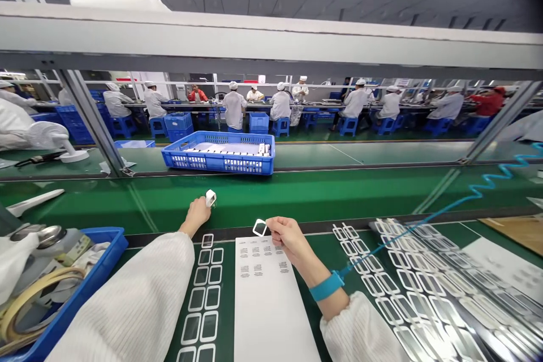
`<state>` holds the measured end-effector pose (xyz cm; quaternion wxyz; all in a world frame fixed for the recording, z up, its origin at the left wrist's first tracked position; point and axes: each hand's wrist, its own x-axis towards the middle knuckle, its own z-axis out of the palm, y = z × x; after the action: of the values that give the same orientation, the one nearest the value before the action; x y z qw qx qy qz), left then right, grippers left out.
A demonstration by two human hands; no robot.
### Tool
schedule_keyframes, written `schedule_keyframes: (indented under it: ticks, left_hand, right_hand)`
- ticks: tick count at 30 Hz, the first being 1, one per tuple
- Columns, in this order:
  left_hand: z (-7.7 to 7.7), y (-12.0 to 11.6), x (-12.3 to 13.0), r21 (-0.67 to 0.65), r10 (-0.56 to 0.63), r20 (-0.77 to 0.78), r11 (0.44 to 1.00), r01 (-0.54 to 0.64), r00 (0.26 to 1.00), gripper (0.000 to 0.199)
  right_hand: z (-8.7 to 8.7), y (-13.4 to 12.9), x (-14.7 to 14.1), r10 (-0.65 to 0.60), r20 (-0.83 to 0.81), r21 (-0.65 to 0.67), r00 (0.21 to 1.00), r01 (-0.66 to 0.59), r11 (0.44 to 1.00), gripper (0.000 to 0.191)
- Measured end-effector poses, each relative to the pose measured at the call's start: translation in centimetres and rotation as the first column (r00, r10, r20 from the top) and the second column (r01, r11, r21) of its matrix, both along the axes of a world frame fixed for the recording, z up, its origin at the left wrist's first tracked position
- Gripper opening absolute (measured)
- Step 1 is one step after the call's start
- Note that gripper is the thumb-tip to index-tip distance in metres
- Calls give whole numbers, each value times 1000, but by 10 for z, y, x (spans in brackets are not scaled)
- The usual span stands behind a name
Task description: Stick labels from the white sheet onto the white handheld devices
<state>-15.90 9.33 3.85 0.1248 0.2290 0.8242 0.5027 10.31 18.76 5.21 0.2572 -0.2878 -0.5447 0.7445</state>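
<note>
Over the green belt, my left hand grips a small white device at its fingertips. My right hand pinches a white rounded frame just above the top edge of a white sheet with small printed text blocks. A blue strap with a coiled cord is around my right wrist. Between my left sleeve and the sheet, white frames lie in two columns on the green surface. Many more frames are spread in rows to the right of my right hand.
A blue crate holding white parts stands beyond the belt. At the left are a blue bin with tape and bottles, and a small white fan. The coiled blue cord crosses the right side. People sit at a far bench.
</note>
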Motion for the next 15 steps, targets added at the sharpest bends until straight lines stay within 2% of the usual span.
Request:
schedule_keyframes:
  ticks: [4, 7, 9, 12, 14, 15]
  left_hand:
    - [9, -4, -7, 33, 3, 107, 999, -6, 994, 17]
    - [22, -26, 12, 142, -27, 201, 990, -2, 979, 14]
    - [27, -45, 40, 226, -74, 263, 974, 13, 962, 17]
    - [24, -74, 96, 328, -166, 353, 944, 44, 921, 22]
    - [18, -87, 132, 490, -303, 470, 871, 40, 829, 31]
    - [14, -92, 146, 516, -333, 490, 856, 41, 806, 34]
  right_hand:
    - [-1, 1, 1, 2, -7, 7, 1000, -2, 1000, 28]
    - [0, -2, 0, 4, -18, 33, 1000, -3, 999, 29]
    - [3, -6, -2, -2, -6, 75, 1000, 2, 997, 29]
    - [9, -16, -3, -16, 15, 158, 1000, 13, 987, 30]
    - [15, -24, -2, -10, 6, 213, 1000, 8, 977, 30]
    - [18, -28, 0, -2, 0, 241, 1000, 2, 971, 30]
